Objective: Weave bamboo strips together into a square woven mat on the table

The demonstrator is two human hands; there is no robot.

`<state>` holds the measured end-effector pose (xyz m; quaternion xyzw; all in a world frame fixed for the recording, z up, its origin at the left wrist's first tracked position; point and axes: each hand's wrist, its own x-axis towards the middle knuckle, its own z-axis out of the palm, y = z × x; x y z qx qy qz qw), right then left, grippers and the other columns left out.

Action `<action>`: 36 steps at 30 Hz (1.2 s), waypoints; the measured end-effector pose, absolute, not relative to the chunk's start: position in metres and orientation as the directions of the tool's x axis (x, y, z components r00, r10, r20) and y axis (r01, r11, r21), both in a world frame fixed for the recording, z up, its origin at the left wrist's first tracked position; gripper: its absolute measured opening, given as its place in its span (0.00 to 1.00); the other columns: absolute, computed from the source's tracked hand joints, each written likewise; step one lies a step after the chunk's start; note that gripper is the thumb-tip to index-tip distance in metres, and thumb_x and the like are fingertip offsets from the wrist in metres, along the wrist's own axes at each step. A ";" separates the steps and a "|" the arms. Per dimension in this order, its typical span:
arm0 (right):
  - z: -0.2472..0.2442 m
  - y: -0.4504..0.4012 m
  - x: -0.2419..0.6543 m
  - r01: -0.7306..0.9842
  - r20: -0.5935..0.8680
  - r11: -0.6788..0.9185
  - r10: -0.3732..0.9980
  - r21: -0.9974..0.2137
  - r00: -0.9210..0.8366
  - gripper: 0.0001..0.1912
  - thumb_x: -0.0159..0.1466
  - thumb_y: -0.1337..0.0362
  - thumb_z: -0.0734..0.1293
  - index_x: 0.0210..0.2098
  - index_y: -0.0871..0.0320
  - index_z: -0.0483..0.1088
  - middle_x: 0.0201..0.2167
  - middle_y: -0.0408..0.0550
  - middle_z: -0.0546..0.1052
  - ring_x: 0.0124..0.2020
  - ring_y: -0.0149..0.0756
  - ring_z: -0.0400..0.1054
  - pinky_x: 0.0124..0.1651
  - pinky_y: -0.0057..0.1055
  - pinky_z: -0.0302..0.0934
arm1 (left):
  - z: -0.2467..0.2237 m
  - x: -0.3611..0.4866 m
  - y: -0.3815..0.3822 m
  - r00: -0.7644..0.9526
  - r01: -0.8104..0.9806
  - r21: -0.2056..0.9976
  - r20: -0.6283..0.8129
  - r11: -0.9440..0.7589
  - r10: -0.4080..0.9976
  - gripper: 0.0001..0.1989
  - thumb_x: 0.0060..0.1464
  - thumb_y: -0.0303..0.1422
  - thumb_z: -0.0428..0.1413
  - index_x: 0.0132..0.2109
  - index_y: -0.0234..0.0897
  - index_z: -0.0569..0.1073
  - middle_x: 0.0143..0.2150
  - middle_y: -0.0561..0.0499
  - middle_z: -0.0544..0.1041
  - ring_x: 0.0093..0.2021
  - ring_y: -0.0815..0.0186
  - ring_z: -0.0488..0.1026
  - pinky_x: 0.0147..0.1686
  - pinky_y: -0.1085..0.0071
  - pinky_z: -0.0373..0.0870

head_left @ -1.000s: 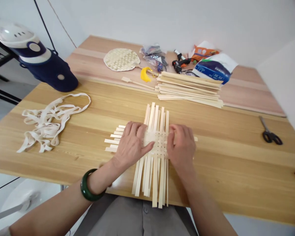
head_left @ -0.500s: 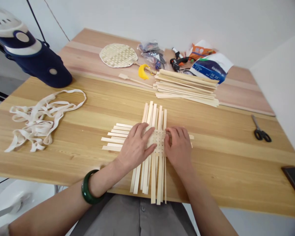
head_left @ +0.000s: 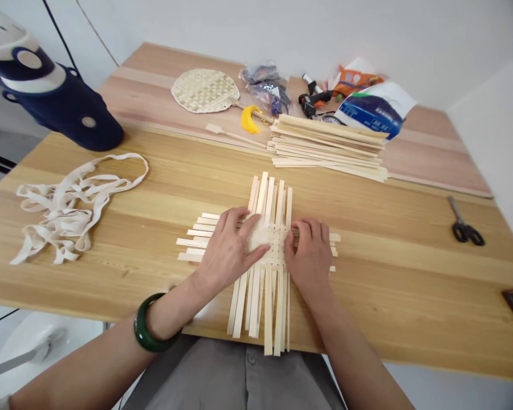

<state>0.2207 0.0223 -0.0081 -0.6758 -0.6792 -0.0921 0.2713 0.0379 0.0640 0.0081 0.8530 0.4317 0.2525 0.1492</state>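
Observation:
Pale flat strips cross over and under each other in a woven piece lying on the wooden table, their loose ends sticking out on all four sides. On its left part rests my left hand, palm down with fingers apart and thumb pointing to the woven middle; a green bangle circles that wrist. My right hand lies over the right-hand strips, its fingers bent and thumb against the right edge of the weave. Whether its fingers pinch a strip is hidden.
Behind the weave lies a stack of strips. White ribbon and a blue bottle are at left, scissors at right. A woven fan, yellow tassel and glue gun sit farther back.
My left hand has shifted slightly left, its thumb and index finger wider apart, baring more of the weave. My right hand has barely moved. The view has shifted slightly.

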 end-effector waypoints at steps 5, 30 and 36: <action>-0.002 0.021 0.221 0.972 0.505 0.063 0.861 -0.226 0.061 0.08 0.66 0.69 0.59 0.44 0.60 0.67 0.41 0.56 0.73 0.46 0.47 0.62 0.50 0.46 0.64 | 0.008 0.041 0.061 0.473 0.689 0.441 0.328 -0.576 0.817 0.27 0.56 0.42 0.61 0.59 0.35 0.65 0.55 0.37 0.63 0.57 0.48 0.62 0.55 0.48 0.69; -0.003 0.027 0.199 0.967 0.372 0.092 0.928 -0.238 0.003 0.15 0.63 0.73 0.58 0.46 0.57 0.71 0.46 0.53 0.72 0.47 0.45 0.59 0.46 0.40 0.61 | 0.009 0.050 0.064 0.531 0.695 0.403 0.272 -0.596 0.803 0.20 0.54 0.39 0.60 0.52 0.35 0.70 0.52 0.39 0.67 0.53 0.50 0.64 0.56 0.52 0.66; -0.003 0.030 0.199 0.964 0.353 0.076 0.936 -0.254 0.019 0.16 0.62 0.75 0.58 0.45 0.56 0.70 0.45 0.51 0.74 0.45 0.45 0.59 0.45 0.40 0.60 | 0.008 0.056 0.065 0.505 0.733 0.363 0.276 -0.575 0.818 0.20 0.54 0.42 0.59 0.50 0.35 0.71 0.47 0.41 0.68 0.50 0.50 0.64 0.54 0.52 0.65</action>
